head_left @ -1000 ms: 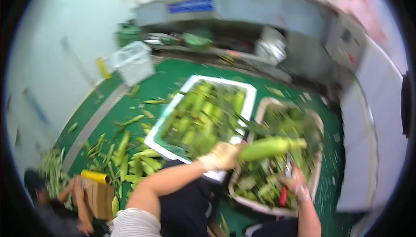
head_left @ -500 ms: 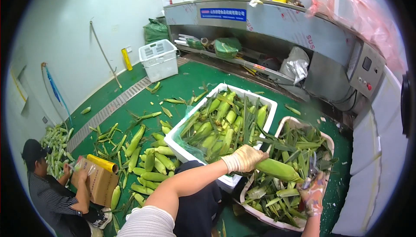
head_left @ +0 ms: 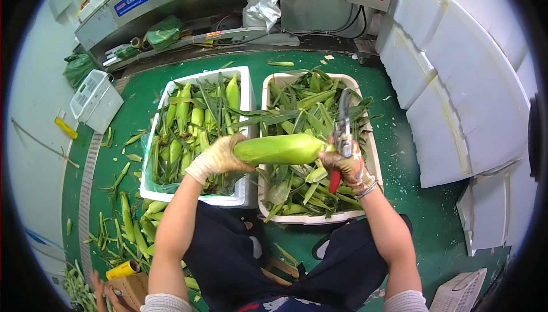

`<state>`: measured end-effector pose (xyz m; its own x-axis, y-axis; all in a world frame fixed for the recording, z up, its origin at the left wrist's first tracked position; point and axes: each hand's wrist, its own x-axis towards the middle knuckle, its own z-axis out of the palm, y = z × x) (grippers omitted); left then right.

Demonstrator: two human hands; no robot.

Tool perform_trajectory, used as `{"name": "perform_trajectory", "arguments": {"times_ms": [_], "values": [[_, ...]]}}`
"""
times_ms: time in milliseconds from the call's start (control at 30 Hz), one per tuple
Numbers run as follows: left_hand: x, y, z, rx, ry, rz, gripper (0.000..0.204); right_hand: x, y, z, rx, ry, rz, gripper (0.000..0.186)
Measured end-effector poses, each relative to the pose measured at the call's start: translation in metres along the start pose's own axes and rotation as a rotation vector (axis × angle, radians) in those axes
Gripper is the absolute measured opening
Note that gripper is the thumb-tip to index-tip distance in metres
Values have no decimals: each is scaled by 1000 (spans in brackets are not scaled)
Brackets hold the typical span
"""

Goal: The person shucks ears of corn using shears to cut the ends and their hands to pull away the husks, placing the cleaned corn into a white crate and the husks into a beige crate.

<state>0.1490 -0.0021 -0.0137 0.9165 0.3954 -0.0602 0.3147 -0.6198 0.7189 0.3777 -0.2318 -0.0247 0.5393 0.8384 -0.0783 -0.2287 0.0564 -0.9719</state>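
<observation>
Holding a corn cob (head_left: 278,149) up over the left edge of the tub (head_left: 314,219), left hand's (head_left: 221,157) grip wrapped round one end, right hand's (head_left: 350,169) grip curled around red-handled clippers (head_left: 342,141) by the other end.

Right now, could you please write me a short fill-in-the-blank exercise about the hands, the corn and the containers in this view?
1. The left hand wears a pale ____ and grips an ear of corn.
2. The right hand holds pruning shears with a ____ handle.
3. In the picture, the white box stands to the ____ of the beige tub.

Missing words: glove; red; left.
</observation>
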Motion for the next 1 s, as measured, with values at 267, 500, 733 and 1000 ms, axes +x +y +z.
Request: {"name": "perform_trajectory", "arguments": {"times_ms": [267,500,733,1000], "values": [[-24,0,-26,-371,26,-230,49,12,-38,-16,-61,424,-291,44],[-10,-14,-12,-55,246,-238,41,27,-2,-51,-1355,224,-49,83],[47,49,22,69,137,-187,38,-17,28,17,-756,-320,45,88],[51,49,26,-192,856,27,23,-31,52,33,-121,233,-84,58]]}}
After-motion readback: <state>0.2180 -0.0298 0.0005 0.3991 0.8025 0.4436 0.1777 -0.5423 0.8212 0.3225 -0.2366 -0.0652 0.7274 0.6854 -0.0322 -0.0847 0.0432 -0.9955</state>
